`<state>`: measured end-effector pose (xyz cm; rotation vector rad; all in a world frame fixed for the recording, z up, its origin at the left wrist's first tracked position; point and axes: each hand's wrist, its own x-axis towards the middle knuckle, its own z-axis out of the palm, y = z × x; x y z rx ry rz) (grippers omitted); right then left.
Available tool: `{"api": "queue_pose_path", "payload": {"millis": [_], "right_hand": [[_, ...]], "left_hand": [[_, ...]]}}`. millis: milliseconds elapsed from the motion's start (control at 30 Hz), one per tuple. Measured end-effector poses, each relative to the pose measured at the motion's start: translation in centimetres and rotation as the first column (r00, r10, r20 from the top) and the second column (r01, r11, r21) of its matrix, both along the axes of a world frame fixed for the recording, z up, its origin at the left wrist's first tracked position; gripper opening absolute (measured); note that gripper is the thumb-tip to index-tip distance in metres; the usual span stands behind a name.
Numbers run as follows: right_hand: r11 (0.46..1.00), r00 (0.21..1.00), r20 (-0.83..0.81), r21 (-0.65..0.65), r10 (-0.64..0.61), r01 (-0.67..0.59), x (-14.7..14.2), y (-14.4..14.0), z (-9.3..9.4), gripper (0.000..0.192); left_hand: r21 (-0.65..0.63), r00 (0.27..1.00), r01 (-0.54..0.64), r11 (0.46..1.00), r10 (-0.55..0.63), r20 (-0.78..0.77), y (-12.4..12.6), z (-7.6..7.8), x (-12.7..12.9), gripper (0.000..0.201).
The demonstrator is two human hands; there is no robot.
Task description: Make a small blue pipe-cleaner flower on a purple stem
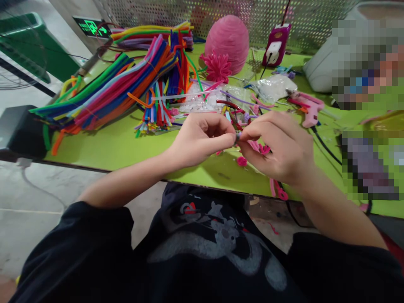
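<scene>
Centrally, a green table [126, 145] carries a long sheaf of coloured pipe cleaners [104, 90], a pink ball [229, 38], a pink flower [217, 67] and a pink glue gun [311, 111]. Above its near edge, the left hand [198, 139] and right hand [280, 147] meet fingertip to fingertip, each pinched shut on one small greyish piece [237, 136]; what it is cannot be told. Small pink scraps [242, 160] lie just below. Judged from this grip, fine twisting is best done with wrists steady over the table, pinching close to the joint, so a slip drops the piece onto the table, not the lap.
</scene>
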<state>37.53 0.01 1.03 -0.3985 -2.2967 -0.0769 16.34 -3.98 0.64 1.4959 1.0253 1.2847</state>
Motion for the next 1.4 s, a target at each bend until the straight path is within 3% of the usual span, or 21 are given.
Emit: {"api": "queue_pose_path", "payload": {"millis": [167,333,400,533,700,867,1100,1200,1300,1400], "right_hand": [[0.985,0.989,-0.04,-0.095,0.143,-0.146,0.0,0.7,-0.1,0.018],[0.95,0.976,-0.092,-0.227,0.196,-0.212,-0.1,1.0,-0.1,0.012],[0.957,0.977,-0.077,-0.196,0.201,-0.213,-0.2,1.0,-0.3,0.012],[0.971,0.971,-0.084,-0.065,0.223,-0.228,-0.4,1.0,-1.0,0.014],[0.987,0.99,-0.06,-0.092,0.127,-0.132,0.1,0.7,-0.6,0.012],[0.995,0.995,-0.056,-0.056,0.079,-0.082,0.5,0.4,-0.1,0.01],[0.999,0.995,0.092,-0.003,-0.047,0.047,-0.1,-0.2,-0.3,0.021],[0.996,0.992,0.112,-0.05,-0.065,0.071,0.0,-0.4,0.0,0.021],[0.98,0.996,0.09,-0.192,-0.026,0.043,0.2,-0.3,0.4,0.017],[0.943,1.0,0.01,-0.334,0.0,0.003,0.4,-0.1,0.7,0.014]], "left_hand": [[-0.141,0.987,0.153,0.978,-0.158,-0.021,0.2,0.4,-0.5,0.008],[0.171,0.981,0.115,0.979,-0.084,-0.174,0.3,-0.1,-0.8,0.007],[0.191,0.973,0.174,0.966,-0.139,-0.183,0.5,-0.3,-0.8,0.01],[-0.048,0.955,0.288,0.956,-0.291,-0.061,0.7,0.0,-0.6,0.008],[-0.151,0.98,0.197,0.969,-0.196,0.019,0.4,0.5,-0.2,0.01],[-0.317,0.98,0.189,0.929,-0.161,0.113,0.5,0.3,0.0,0.013],[-0.366,0.983,0.17,0.915,-0.134,0.121,0.8,0.1,0.2,0.02],[-0.365,0.989,0.13,0.922,-0.096,0.111,0.8,0.0,0.3,0.021],[-0.338,0.992,0.115,0.934,-0.089,0.093,0.8,-0.3,0.2,0.019],[-0.098,0.994,0.084,0.992,-0.091,-0.061,0.8,-1.0,-0.3,0.004]]}}
